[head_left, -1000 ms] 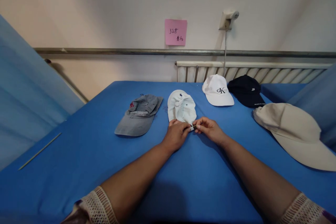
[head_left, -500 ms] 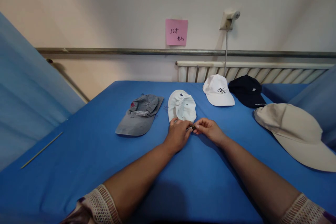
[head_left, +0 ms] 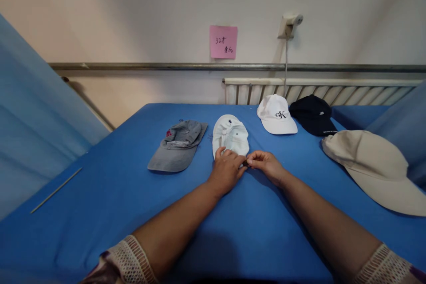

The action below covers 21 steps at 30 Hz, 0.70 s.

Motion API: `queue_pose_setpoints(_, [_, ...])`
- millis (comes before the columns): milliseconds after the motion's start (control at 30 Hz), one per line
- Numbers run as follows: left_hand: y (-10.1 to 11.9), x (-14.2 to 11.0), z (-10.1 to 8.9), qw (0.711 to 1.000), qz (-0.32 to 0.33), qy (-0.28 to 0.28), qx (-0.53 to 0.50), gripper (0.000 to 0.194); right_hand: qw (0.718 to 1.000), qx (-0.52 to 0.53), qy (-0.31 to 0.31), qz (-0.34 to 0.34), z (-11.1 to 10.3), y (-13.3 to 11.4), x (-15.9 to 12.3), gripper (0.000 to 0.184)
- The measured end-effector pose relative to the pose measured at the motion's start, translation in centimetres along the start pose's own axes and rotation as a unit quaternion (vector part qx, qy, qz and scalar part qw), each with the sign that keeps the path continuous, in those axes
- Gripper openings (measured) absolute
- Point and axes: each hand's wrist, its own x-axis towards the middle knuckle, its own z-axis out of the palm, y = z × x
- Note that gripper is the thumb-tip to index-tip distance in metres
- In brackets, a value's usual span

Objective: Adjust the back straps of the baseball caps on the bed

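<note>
Pale cap (head_left: 234,137) lies near the middle of the blue cloth (head_left: 109,199), its soft fabric sagging into a wrinkled crown, with a small navy emblem by the far edge and a round eyelet on a side panel. 2 bare hands meet at its near edge. The left hand (head_left: 228,171) curls over that edge, forefinger and thumb closing on it; the right hand (head_left: 266,165) pinches a small dark piece (head_left: 245,163) between thumb and forefinger. That piece may belong to the cap's strap, but it is too small and too covered to be sure.

Left of the hands, the gray cap (head_left: 178,146) has a dented crown, a red mark, a rough whitish strip and a smooth, curved brim. Beyond to the right, the white cap (head_left: 276,115) stands rounded with dark lettering, just beside the black cap (head_left: 311,115); nearer, the beige cap (head_left: 372,164) shows a full dome and long brim. A thin, straight stick (head_left: 56,191) lies far left. Both sleeves (head_left: 133,257) end in cream openwork. On the wall, the socket (head_left: 286,26) holds a plug with a pale cord (head_left: 285,64).
</note>
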Motion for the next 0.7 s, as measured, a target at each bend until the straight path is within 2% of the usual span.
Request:
queue_pose_setpoints(233, [0.3, 0.1, -0.3, 0.998, -0.001, 0.032, 0.047, 0.012, 0.999, 0.051, 0.005, 0.007, -0.1, 0.1, -0.1, 0.026])
queue_pose_setpoints(400, [-0.1, 0.1, -0.6, 0.998, -0.022, 0.033, 0.039, 0.012, 0.994, 0.090, 0.051, 0.042, -0.4, 0.1, 0.0, 0.030])
queue_pose_setpoints(567, [-0.5, 0.1, -0.7, 0.999, -0.037, 0.022, 0.007, 0.011, 0.983, 0.131, 0.107, 0.069, -1.1, 0.1, 0.3, 0.030])
queue_pose_setpoints(700, [-1.0, 0.0, -0.6, 0.995, -0.067, 0.044, -0.058, 0.013, 0.971, 0.176, 0.108, 0.124, -0.7, -0.3, 0.1, 0.022])
